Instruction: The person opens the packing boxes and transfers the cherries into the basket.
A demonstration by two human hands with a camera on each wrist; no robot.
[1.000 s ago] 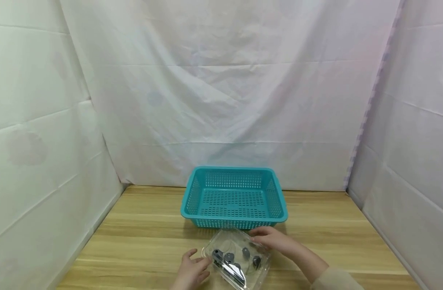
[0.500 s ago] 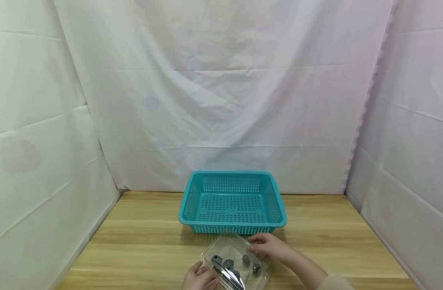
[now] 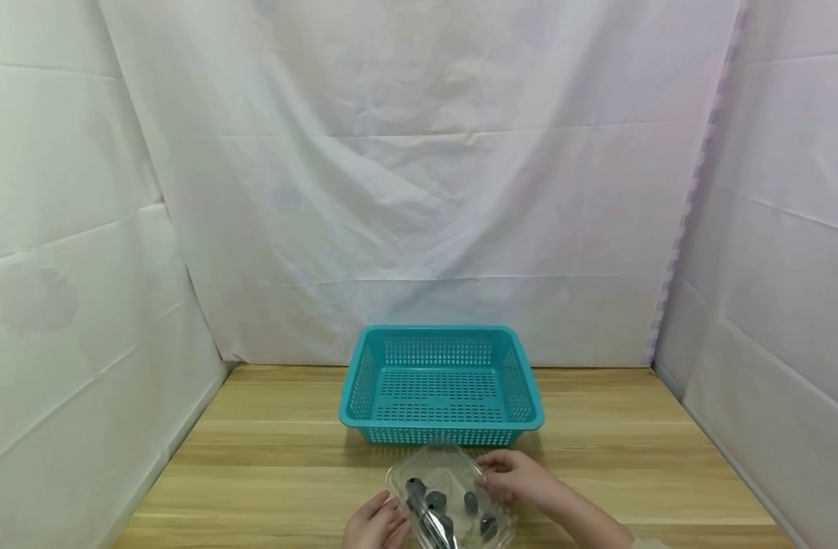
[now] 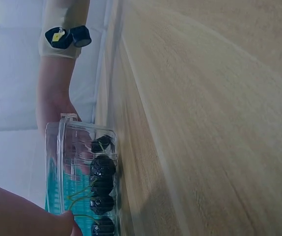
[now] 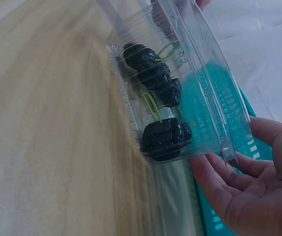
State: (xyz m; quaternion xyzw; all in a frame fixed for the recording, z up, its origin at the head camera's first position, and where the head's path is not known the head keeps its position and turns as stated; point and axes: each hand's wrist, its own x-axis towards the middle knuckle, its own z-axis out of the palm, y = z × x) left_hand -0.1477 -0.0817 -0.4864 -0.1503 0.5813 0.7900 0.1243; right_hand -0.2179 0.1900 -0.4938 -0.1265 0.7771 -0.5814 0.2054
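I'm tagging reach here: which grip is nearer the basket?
Right. The right grip is just in front of the basket, toward its right; the left grip is farther off, at the left edge of the box.

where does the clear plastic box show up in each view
Head: clear plastic box at the bottom, just right of centre.
Left wrist: lower left, cut off by the bottom edge.
Right wrist: upper middle, slanting in the picture and reaching the top edge.
Shared landmark: the teal basket, beyond the box in all three, seen partly through its clear plastic in both wrist views.
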